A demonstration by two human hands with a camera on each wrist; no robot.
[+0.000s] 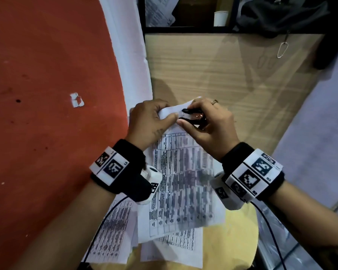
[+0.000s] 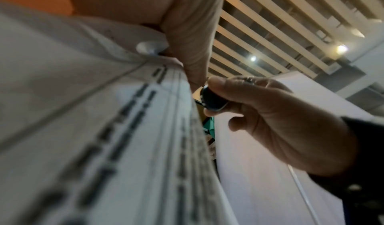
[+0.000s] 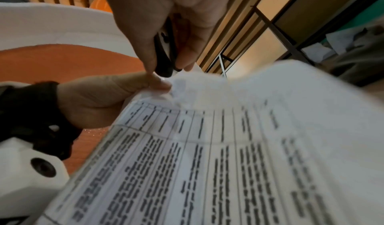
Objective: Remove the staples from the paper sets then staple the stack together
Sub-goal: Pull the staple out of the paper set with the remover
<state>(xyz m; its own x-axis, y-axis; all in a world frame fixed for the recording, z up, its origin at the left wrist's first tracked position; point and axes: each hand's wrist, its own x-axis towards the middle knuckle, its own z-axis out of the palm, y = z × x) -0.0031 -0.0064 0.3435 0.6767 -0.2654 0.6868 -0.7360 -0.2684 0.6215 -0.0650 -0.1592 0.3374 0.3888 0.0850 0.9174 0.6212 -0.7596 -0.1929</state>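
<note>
Setting first: a round yellowish table (image 1: 240, 230) sits low in the head view, with an orange-red floor (image 1: 47, 114) to the left and a light wood panel (image 1: 222, 75) behind the hands. A white paper cup (image 1: 220, 18) stands on a dark-framed shelf up top, and a torn paper scrap (image 1: 77, 100) lies on the floor.

The paper set (image 1: 183, 182) is white sheets printed with tables of blurred black text, held up off the table, top corner crumpled. More printed sheets (image 1: 113, 230) lie loose on the table underneath.

The left hand (image 1: 148, 121) pinches that crumpled corner, thumb on top and fingers curled under. The right hand (image 1: 209, 123) has its grip closed around a small black staple remover (image 1: 191, 117), whose nose touches the corner right beside the left thumb.

The left wrist view shows the remover's rounded black end (image 2: 212, 100) squeezed between right thumb and fingers, plus a slatted ceiling with lights. The right wrist view shows the torn, fluffed paper edge (image 3: 191, 80) up close, which the head view doesn't.
</note>
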